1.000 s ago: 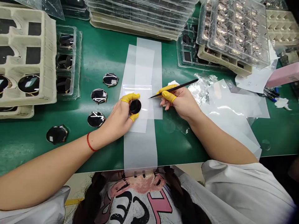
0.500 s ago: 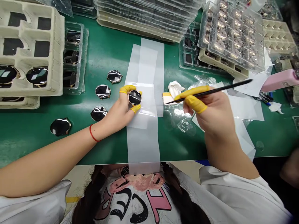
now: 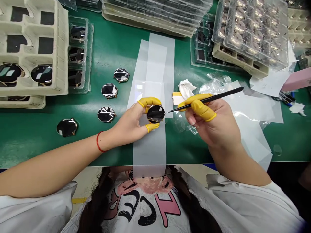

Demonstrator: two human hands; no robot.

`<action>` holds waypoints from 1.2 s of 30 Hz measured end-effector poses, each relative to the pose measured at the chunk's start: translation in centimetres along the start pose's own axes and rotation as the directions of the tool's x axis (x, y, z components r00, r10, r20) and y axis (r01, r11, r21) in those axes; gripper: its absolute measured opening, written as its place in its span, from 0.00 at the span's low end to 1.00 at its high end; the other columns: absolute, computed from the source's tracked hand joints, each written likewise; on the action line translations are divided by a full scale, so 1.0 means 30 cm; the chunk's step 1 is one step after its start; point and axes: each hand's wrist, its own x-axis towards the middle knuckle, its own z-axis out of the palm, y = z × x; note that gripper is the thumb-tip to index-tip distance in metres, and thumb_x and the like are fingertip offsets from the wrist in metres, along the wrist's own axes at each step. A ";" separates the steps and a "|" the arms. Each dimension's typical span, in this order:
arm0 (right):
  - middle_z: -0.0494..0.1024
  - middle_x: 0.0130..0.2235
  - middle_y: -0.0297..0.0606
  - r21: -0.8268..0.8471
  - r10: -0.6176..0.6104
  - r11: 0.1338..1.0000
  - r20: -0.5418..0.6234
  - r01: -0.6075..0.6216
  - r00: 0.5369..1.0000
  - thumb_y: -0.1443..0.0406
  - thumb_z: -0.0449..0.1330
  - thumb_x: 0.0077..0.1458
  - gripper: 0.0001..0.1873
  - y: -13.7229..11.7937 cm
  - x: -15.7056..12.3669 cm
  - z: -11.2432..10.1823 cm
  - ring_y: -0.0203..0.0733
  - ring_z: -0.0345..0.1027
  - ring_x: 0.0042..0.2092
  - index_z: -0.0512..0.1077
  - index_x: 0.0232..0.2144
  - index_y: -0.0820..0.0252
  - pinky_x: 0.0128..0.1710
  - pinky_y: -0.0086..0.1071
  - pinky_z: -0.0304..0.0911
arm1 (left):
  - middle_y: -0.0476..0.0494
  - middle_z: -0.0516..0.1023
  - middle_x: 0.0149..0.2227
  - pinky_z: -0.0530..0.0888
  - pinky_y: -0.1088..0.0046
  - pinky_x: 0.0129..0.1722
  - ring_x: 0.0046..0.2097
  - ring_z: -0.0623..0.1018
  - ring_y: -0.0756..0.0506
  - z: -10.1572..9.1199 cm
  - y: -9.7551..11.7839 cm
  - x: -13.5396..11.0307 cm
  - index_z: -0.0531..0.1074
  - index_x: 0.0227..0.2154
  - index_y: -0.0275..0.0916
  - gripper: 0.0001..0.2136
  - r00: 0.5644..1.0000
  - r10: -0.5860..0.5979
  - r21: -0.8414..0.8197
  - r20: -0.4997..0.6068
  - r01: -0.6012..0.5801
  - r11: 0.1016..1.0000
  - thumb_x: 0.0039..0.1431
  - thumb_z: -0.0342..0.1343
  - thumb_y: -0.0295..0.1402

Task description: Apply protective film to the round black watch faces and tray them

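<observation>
The left hand (image 3: pixel 128 121) pinched a round, gold-rimmed watch case (image 3: pixel 155 114) by its edges between yellow finger cots (image 3: pixel 149 102), holding it over a strip of translucent film (image 3: pixel 149 152) on the green surface (image 3: pixel 34 145). The right hand (image 3: pixel 209 121) held a black pointed pick (image 3: pixel 213 100) in a narrow, pen-like grip, its tip just beside the case's right edge. Three more watch cases (image 3: pixel 106 115) lay further left.

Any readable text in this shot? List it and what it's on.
Shirt: large black and pink letters, upside down; the pink one may be "Z", the rest can't be read for sure.
Pens: any print too small to read.
Pink box: no readable text.
</observation>
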 end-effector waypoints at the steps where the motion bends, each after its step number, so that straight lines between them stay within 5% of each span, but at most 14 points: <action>1: 0.68 0.21 0.31 0.003 0.003 1.000 -0.004 -0.003 1.000 0.45 0.70 0.46 0.21 0.002 0.003 -0.003 0.29 0.55 0.20 0.76 0.29 0.54 0.17 0.29 0.49 | 0.43 0.73 0.54 0.76 0.63 0.58 0.54 0.77 0.45 0.000 0.001 0.000 0.63 0.52 0.43 0.20 1.000 -0.004 -0.009 0.004 0.004 1.000 0.59 0.61 0.27; 36: 0.69 0.24 0.32 -0.071 -0.061 0.996 -0.051 0.057 0.997 0.44 0.69 0.48 0.21 0.035 0.013 -0.016 0.31 0.57 0.22 0.77 0.31 0.52 0.19 0.30 0.49 | 0.42 0.73 0.55 0.77 0.63 0.58 0.53 0.78 0.44 -0.001 0.003 -0.005 0.64 0.52 0.42 0.22 0.999 -0.033 -0.003 0.012 0.033 0.999 0.56 0.62 0.26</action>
